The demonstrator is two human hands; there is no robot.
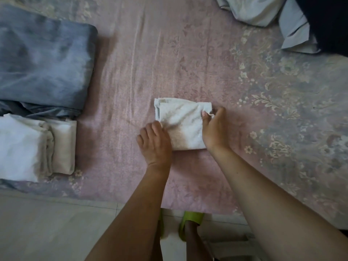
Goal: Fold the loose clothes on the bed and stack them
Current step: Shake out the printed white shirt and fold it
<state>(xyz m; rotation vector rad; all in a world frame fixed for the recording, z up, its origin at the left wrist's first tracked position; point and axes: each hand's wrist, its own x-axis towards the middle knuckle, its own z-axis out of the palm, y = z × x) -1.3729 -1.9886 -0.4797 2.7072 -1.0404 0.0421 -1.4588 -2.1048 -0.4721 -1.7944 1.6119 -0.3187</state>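
Observation:
A small white cloth (pixel 183 122), folded into a rough square, lies in the middle of the pink bed (pixel 143 59). My left hand (pixel 155 143) rests flat on the cloth's near left edge, fingers straight. My right hand (pixel 214 129) pinches the cloth's far right corner between thumb and fingers. At the left edge lies a stack of folded white clothes (pixel 33 146). Behind it lies a folded blue-grey garment (pixel 43 59).
Loose clothes, pale blue and white (pixel 263 10) with a dark piece (pixel 329 25), are heaped at the far right corner. The bed's near edge runs above a light floor (pixel 47 227). A green slipper (pixel 190 223) shows below the edge.

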